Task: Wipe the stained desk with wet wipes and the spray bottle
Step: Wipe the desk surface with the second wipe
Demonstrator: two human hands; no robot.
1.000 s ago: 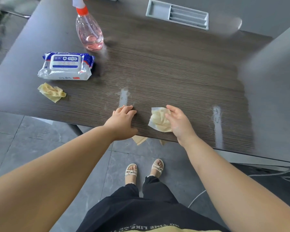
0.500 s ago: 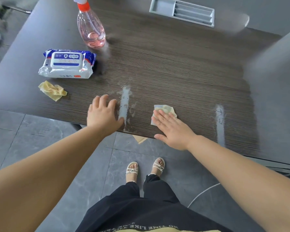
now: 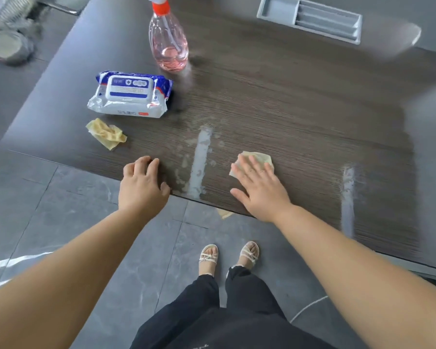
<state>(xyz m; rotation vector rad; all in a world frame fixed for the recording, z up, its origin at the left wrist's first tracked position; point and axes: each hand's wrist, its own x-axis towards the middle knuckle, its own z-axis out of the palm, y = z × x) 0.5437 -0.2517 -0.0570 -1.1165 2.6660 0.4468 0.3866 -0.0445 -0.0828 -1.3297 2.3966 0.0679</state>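
Pinched earlier, the wipe (image 3: pixel 261 157) is now pressed to the desk (image 3: pixel 287 109) by the flat right hand (image 3: pixel 262 195); the empty left hand (image 3: pixel 141 190) is loosely curled.

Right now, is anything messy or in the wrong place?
Yes. A pale streak smears the desk, with a second streak farther right. A crumpled wipe lies by the pack, and a scrap is on the floor.
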